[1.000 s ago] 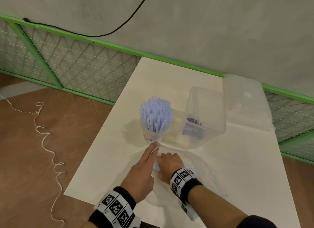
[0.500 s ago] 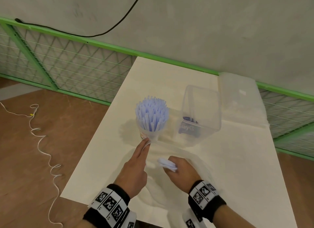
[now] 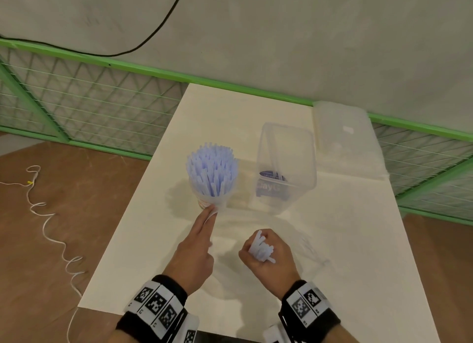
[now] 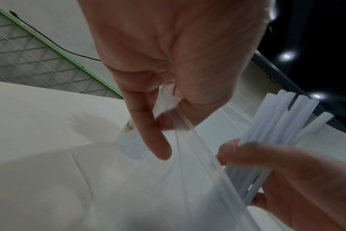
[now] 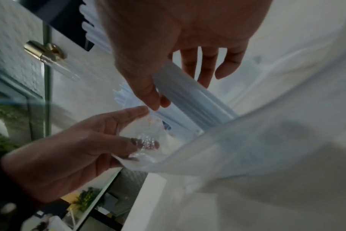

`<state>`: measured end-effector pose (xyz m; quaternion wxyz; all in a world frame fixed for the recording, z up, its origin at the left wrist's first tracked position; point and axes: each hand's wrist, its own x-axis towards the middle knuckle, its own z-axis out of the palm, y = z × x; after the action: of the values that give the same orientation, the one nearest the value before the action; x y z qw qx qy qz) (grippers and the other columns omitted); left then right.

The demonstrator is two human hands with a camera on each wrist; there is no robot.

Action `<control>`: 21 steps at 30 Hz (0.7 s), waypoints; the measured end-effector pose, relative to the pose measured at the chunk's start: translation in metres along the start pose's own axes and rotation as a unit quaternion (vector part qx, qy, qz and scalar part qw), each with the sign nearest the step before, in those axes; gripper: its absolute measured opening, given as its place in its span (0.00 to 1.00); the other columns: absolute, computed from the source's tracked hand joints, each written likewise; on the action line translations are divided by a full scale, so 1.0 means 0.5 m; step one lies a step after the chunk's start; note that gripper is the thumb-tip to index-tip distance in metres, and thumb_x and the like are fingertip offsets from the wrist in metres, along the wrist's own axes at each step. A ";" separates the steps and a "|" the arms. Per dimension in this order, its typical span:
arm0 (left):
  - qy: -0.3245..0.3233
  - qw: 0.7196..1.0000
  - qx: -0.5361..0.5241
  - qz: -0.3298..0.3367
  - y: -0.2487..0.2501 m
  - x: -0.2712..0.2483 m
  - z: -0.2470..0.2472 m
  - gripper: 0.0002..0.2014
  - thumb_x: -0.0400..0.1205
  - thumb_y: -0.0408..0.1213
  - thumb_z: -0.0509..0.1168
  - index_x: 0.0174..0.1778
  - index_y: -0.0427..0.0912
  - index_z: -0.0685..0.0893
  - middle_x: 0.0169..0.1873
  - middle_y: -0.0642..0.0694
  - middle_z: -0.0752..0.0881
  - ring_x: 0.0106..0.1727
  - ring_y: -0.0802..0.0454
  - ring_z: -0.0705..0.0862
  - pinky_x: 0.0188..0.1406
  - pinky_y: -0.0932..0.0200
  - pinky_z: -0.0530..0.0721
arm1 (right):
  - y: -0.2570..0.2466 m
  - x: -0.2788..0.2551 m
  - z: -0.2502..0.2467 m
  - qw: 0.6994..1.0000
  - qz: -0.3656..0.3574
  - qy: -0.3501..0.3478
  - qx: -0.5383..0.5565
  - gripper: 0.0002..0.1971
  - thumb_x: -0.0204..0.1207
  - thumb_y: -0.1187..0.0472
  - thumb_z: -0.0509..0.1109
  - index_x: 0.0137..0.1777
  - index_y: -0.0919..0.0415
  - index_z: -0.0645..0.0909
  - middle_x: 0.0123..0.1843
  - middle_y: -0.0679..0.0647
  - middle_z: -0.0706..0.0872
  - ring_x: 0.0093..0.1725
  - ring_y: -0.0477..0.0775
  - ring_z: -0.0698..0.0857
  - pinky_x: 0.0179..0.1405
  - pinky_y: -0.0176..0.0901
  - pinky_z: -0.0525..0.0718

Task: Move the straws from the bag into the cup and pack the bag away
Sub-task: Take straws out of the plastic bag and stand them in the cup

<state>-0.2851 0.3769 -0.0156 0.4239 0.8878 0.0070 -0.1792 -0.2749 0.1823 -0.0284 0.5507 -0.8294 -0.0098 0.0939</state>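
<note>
A clear cup point(image 3: 213, 202) on the white table point(image 3: 358, 240) is packed with pale blue straws point(image 3: 212, 168). Just in front of it lies the clear, almost invisible bag point(image 3: 289, 237). My left hand point(image 3: 208, 214) pinches the bag's mouth edge point(image 4: 168, 112) between thumb and finger, right at the cup's base. To the right of it, my right hand point(image 3: 271, 263) grips a small bundle of straws point(image 3: 258, 245), raised a little above the bag. The bundle's lower ends point(image 5: 193, 101) still reach into the bag's mouth point(image 5: 247, 148).
A clear plastic box point(image 3: 286, 163) with a blue-labelled item inside stands right of the cup. Its lid point(image 3: 343, 133) lies at the back right corner. A green mesh fence point(image 3: 89, 107) runs behind the table. A white cord point(image 3: 46, 214) trails on the floor at left.
My right hand has drawn back from beside the left hand, pulling a bundle of straws out of the bag and tilting it upward. The left hand stays holding the bag by the cup.
</note>
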 end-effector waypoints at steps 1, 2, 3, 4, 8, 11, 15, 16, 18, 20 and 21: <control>0.002 1.000 0.001 0.002 -0.001 0.000 0.001 0.46 0.74 0.18 0.57 0.84 0.58 0.51 0.81 0.73 0.44 0.54 0.59 0.82 0.54 0.68 0.80 | 0.003 0.001 -0.004 1.000 -0.005 -0.018 0.000 0.06 0.68 0.72 0.76 0.38 0.67 0.81 0.35 0.60 0.84 0.33 0.40 0.83 0.36 0.29 0.79; 0.002 1.000 0.001 0.005 -0.002 0.001 0.001 0.46 0.74 0.18 0.57 0.84 0.58 0.51 0.81 0.72 0.44 0.54 0.58 0.82 0.54 0.68 0.80 | 0.005 0.001 -0.008 0.999 -0.012 -0.033 -0.010 0.07 0.69 0.72 0.75 0.34 0.66 0.80 0.32 0.59 0.81 0.31 0.40 0.81 0.34 0.29 0.76; 0.003 1.000 0.001 0.008 -0.003 0.001 0.001 0.46 0.74 0.18 0.57 0.84 0.58 0.51 0.81 0.73 0.45 0.54 0.58 0.82 0.54 0.68 0.80 | 0.006 0.000 -0.013 0.999 -0.021 -0.038 -0.032 0.11 0.70 0.69 0.74 0.30 0.59 0.78 0.29 0.52 0.78 0.29 0.41 0.78 0.33 0.29 0.73; 0.003 1.000 0.001 0.011 -0.004 0.001 0.001 0.46 0.74 0.18 0.57 0.84 0.58 0.52 0.81 0.73 0.45 0.54 0.58 0.82 0.53 0.69 0.79 | 0.007 -0.001 -0.017 0.997 -0.031 -0.038 -0.053 0.15 0.70 0.67 0.72 0.27 0.52 0.74 0.26 0.46 0.76 0.27 0.42 0.75 0.31 0.30 0.71; 0.011 1.000 0.009 0.017 -0.007 0.001 0.002 0.45 0.74 0.19 0.57 0.84 0.56 0.53 0.80 0.73 0.45 0.53 0.59 0.81 0.51 0.70 0.79 | 0.017 -0.008 -0.027 0.992 -0.059 -0.029 -0.103 0.19 0.71 0.64 0.71 0.24 0.50 0.69 0.23 0.41 0.73 0.24 0.43 0.72 0.28 0.31 0.70; 0.009 0.999 0.006 0.044 -0.007 -0.001 0.002 0.43 0.77 0.26 0.64 0.83 0.59 0.53 0.78 0.77 0.41 0.56 0.58 0.82 0.46 0.74 0.77 | 0.036 -0.009 -0.025 0.986 -0.050 -0.052 -0.151 0.20 0.72 0.61 0.72 0.24 0.42 0.71 0.26 0.37 0.76 0.26 0.42 0.75 0.29 0.30 0.68; -0.070 0.990 0.043 0.111 -0.006 -0.018 -0.012 0.46 0.67 0.54 0.78 0.76 0.70 0.59 0.79 0.72 0.34 0.66 0.60 0.76 0.55 0.59 0.84 | -0.028 -0.013 -0.048 0.988 -0.065 -0.063 -0.129 0.17 0.72 0.61 0.74 0.24 0.47 0.76 0.25 0.42 0.80 0.25 0.44 0.78 0.28 0.37 0.75; -0.091 0.986 0.071 0.119 -0.008 -0.022 -0.016 0.46 0.64 0.55 0.79 0.73 0.71 0.60 0.79 0.71 0.33 0.65 0.59 0.76 0.55 0.55 0.86 | -0.059 -0.013 -0.061 0.991 -0.065 -0.053 -0.102 0.14 0.71 0.62 0.76 0.26 0.51 0.81 0.28 0.44 0.85 0.28 0.43 0.82 0.32 0.39 0.81; -0.091 0.979 0.117 0.143 -0.018 -0.024 -0.020 0.43 0.65 0.46 0.80 0.67 0.70 0.59 0.79 0.70 0.36 0.59 0.55 0.81 0.48 0.52 0.88 | -0.124 -0.013 -0.094 0.996 -0.067 -0.041 -0.039 0.08 0.70 0.67 0.79 0.33 0.57 0.88 0.34 0.46 0.90 0.35 0.42 0.89 0.38 0.35 0.85; -0.031 0.973 0.126 0.190 -0.031 -0.022 -0.020 0.44 0.67 0.32 0.79 0.65 0.69 0.57 0.76 0.70 0.47 0.46 0.54 0.83 0.39 0.58 0.86 | -0.184 -0.012 -0.134 0.996 -0.084 -0.013 0.012 0.05 0.70 0.70 0.80 0.36 0.62 0.88 0.34 0.47 0.91 0.34 0.43 0.89 0.36 0.32 0.83; -0.001 0.970 0.122 0.211 -0.038 -0.020 -0.020 0.46 0.67 0.28 0.78 0.67 0.68 0.58 0.74 0.69 0.55 0.42 0.56 0.82 0.36 0.62 0.84 | -0.207 -0.011 -0.153 0.995 -0.095 0.011 0.036 0.04 0.71 0.71 0.79 0.37 0.64 0.88 0.33 0.49 0.90 0.31 0.44 0.88 0.33 0.32 0.82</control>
<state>-0.2944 0.3978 -0.0207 0.3407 0.9139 -0.2034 -0.0860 -0.2583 0.1524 0.0957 0.5865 -0.8054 -0.0790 0.0323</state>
